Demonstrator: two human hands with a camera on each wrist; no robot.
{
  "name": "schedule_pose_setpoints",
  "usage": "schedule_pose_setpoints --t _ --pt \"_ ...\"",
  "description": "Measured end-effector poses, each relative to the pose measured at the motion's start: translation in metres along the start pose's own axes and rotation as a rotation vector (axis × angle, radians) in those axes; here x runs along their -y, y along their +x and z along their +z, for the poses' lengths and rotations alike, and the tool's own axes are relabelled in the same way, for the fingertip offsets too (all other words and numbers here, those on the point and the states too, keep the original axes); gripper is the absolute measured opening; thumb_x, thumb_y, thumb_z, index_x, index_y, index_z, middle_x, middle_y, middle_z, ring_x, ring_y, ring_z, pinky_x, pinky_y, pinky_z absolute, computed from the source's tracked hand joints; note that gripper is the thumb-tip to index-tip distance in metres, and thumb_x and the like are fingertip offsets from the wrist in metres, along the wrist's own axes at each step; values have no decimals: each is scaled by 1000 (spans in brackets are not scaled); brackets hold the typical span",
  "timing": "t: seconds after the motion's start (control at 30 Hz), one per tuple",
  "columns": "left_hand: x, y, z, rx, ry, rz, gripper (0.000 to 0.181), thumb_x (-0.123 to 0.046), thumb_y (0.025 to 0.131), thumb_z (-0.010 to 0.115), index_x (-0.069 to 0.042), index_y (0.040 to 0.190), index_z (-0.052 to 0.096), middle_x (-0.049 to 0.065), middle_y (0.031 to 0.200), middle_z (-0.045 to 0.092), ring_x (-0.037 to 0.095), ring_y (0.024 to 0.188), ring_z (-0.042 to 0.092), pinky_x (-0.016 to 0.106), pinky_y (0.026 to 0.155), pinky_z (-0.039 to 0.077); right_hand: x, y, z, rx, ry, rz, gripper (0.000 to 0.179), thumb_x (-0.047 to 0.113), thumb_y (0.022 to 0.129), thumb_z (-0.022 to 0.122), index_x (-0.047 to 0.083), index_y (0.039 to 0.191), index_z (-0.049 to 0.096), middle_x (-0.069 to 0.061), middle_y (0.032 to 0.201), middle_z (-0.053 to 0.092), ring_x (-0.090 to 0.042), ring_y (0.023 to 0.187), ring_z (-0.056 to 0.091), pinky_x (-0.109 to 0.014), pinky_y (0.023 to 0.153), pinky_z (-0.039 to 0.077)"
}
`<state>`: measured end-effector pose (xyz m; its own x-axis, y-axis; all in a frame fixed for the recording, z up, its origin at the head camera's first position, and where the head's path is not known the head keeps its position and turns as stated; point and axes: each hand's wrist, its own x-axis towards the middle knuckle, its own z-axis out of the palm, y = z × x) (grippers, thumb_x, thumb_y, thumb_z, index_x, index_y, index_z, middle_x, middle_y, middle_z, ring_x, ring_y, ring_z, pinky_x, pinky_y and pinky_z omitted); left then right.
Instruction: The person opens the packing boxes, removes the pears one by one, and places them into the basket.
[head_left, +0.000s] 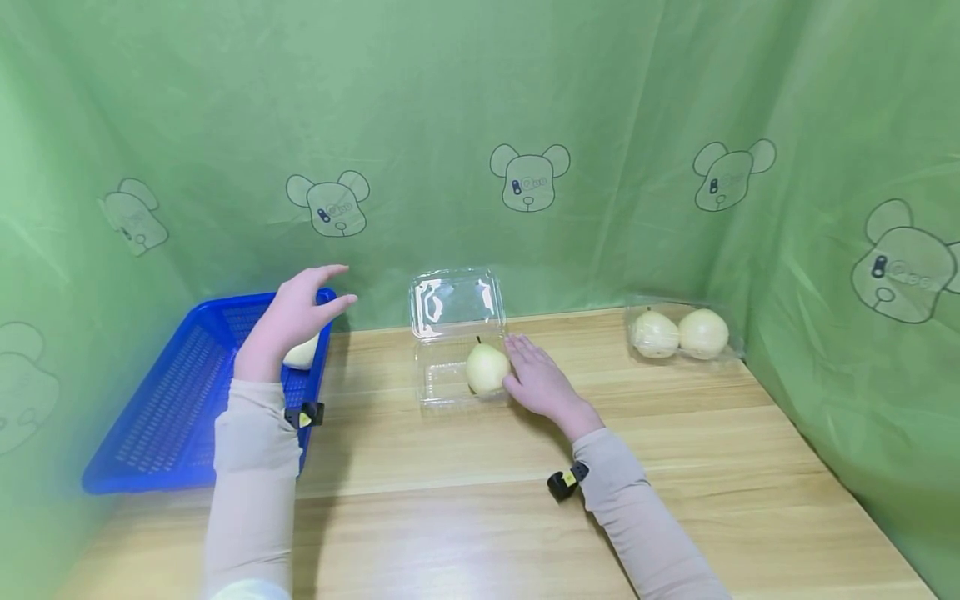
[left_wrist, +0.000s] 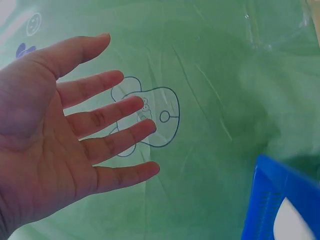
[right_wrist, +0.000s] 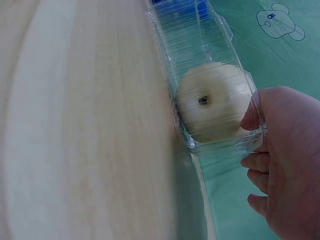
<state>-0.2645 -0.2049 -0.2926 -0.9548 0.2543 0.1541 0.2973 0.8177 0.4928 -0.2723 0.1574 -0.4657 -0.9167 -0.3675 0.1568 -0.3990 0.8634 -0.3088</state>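
My left hand (head_left: 296, 312) is raised over the right side of a blue plastic basket (head_left: 202, 312), holding nothing; its fingers are spread in the left wrist view. Below it, a pale pear (head_left: 302, 357) lies inside the basket, partly covered by the hand and wrist. A clear plastic clamshell box (head_left: 442, 385) stands on the table with its lid (head_left: 456, 304) raised. One yellow-green pear (head_left: 486, 369) with a dark stem sits in the box's right half. My right hand (head_left: 542, 385) holds the box's right edge, its thumb (right_wrist: 254, 119) at the wall beside that pear.
To the far right, another clear box (head_left: 633, 346) contains two pears (head_left: 702, 333). Green cloth (head_left: 427, 167) with printed bear heads surrounds the back and sides of the wooden table (head_left: 442, 492).
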Motion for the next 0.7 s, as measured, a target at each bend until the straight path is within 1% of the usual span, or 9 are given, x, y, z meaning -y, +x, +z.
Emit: schedule_pose_setpoints --t 0.23,0.33,0.5,0.6,0.7 --pt "-2 -6 18 -77 -67 34 62 -39 97 56 -9 148 39 18 153 40 38 143 33 55 117 28 1 -1 -1 0 7 -4 64 31 99 39 -1 152 24 -20 159 26 -36 149 21 -49 122 20" --pt "-3 -8 28 -100 -107 33 63 -41 97 56 -10 149 38 18 152 41 38 139 38 55 114 32 1 -1 -1 -1 4 -6 65 31 98 39 -2 152 24 -20 159 25 -37 149 22 -49 122 20" --pt "-6 -7 47 -142 -225 22 64 -41 96 58 -12 149 38 19 148 45 39 133 46 55 110 38 1 -1 -1 1 3 -3 66 31 98 39 -2 152 23 -20 159 24 -37 149 21 -49 123 19" --pt "-8 -4 58 -153 -301 27 65 -40 95 60 -12 149 38 19 148 45 38 134 45 53 112 38 2 -1 -1 2 9 -1 65 31 97 39 -2 152 24 -21 159 25 -36 149 22 -49 123 20" --pt "-12 -1 67 -156 -345 31 66 -41 94 60 -13 149 38 18 149 45 36 136 45 51 112 39 3 -1 -1 0 15 -3 65 31 98 39 -2 151 24 -21 159 26 -36 149 21 -49 123 20"
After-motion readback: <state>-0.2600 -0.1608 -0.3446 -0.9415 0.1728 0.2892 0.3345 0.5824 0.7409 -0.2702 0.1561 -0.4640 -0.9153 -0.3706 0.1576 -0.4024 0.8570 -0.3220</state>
